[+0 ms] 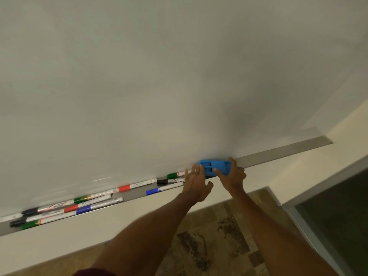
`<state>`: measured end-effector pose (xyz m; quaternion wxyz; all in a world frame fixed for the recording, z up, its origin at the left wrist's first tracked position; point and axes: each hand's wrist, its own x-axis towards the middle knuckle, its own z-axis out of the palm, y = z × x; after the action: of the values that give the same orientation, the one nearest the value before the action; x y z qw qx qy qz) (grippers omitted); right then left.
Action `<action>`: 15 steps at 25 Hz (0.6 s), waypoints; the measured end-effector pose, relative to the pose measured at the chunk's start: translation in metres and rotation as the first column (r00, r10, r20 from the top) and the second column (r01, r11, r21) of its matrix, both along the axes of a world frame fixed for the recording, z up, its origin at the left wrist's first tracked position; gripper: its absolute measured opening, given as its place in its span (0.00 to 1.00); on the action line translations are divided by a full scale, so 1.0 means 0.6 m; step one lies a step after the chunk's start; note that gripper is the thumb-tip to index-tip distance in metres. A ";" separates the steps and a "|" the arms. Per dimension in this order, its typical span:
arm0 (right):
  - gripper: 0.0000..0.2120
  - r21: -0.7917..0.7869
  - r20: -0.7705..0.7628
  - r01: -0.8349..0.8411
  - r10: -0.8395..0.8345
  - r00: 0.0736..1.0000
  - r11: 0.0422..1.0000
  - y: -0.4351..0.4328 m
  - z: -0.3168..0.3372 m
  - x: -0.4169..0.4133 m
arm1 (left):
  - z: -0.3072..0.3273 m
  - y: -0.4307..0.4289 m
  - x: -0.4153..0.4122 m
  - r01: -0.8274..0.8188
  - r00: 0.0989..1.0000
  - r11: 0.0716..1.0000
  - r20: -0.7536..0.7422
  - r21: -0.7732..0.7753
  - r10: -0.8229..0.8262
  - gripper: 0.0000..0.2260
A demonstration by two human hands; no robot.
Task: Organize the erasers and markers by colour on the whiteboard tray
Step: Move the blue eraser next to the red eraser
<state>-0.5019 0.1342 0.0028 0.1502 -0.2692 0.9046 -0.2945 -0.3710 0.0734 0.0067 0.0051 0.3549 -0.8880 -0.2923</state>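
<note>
A long grey tray [278,151] runs below the whiteboard [139,86]. A blue eraser [214,167] sits on it; left of the eraser lie scattered markers [79,204], capped green, black, red and blue.

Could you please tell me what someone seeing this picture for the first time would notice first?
The bright blue eraser on the whiteboard tray stands out, with the right hand gripping its right end and the left hand open at its left end. Next come the scattered markers along the tray's left part, such as a red-capped marker and a blue-capped marker.
</note>
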 end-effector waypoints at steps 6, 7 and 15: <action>0.37 -0.027 -0.001 -0.036 0.036 0.999 0.999 -0.030 0.014 0.134 | 0.000 -0.030 0.143 -0.078 0.995 0.997 -0.060 -0.008 0.077 0.29; 0.37 -0.028 -0.001 -0.045 0.045 0.999 0.999 -0.037 0.017 0.161 | -0.001 -0.035 0.170 -0.092 0.994 0.995 -0.062 -0.031 0.090 0.28; 0.35 -0.070 0.099 -0.116 0.123 0.988 0.991 -0.101 0.015 0.382 | 0.011 -0.084 0.393 -0.281 0.955 0.952 -0.139 -0.124 0.264 0.20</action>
<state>-0.2725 0.0735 0.0120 0.2053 -0.3121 0.8680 -0.3272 -0.1350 0.0228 0.0130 0.1243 0.4546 -0.8471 -0.2457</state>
